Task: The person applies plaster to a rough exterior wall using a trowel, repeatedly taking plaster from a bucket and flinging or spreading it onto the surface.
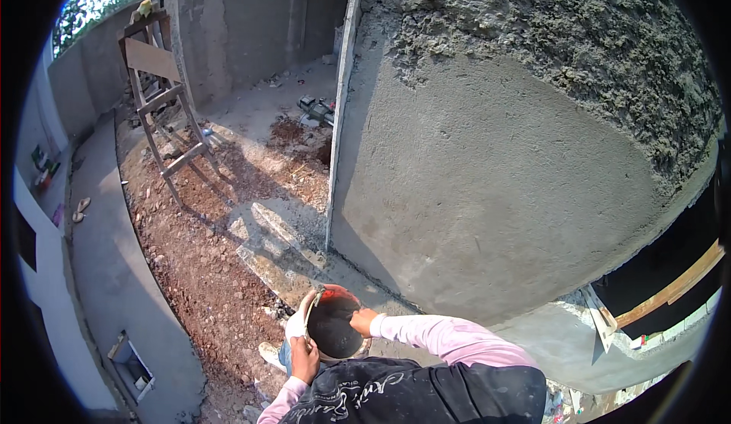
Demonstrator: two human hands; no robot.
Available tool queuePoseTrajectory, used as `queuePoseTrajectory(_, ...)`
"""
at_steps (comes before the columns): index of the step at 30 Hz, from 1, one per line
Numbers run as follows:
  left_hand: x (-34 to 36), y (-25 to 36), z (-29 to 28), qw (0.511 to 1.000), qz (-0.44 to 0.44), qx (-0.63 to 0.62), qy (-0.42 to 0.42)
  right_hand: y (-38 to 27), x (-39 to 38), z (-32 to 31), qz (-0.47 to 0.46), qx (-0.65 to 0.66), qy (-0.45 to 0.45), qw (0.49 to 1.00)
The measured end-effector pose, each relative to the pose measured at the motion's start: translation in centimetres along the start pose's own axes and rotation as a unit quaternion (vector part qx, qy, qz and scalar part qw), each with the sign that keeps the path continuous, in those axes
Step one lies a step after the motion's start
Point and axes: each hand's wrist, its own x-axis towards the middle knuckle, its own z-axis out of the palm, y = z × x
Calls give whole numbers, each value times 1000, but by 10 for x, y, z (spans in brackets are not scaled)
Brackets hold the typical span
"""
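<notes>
A bucket (335,293) with an orange inside wall is held close against my body at the lower middle. Grey mortar (333,338) lies inside it. My left hand (304,358) is closed on the bucket's near left rim. My right hand (364,321) reaches over the right side of the opening, its fingers closed; whatever they hold is hidden. In front of me to the right stands a wall, its lower part covered in smoother grey plaster (487,180) and its upper part in rough, lumpy mortar (548,36).
A wooden trestle (161,97) stands on reddish rubble (183,260) at the far left. Mortar-stained boards (285,230) lie on the ground beside the wall's edge. A pair of shoes (81,209) rests on the left walkway (137,249). At right, a plank (670,283) crosses a dark opening.
</notes>
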Motion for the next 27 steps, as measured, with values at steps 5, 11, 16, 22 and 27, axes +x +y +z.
queuePoseTrajectory(5, -2, 3, -8, 999, 31, 5, -21, 22, -27, -24, -16, 80, 34, 996)
queuePoseTrajectory(11, -14, -9, -2, 998, 49, 11, -27, 24, -8, 6, 27, 112, -19, 993)
queuePoseTrajectory(16, -17, -14, -4, 998, 56, 2, -35, -1, -19, 40, -44, 284, -6, 958)
queuePoseTrajectory(22, -27, -83, -2, 975, -74, -207, 39, 19, -44, 10, -38, 309, 134, 941)
queuePoseTrajectory(27, -23, -56, -21, 952, -149, -265, 12, 38, -102, -121, -27, 199, 255, 946)
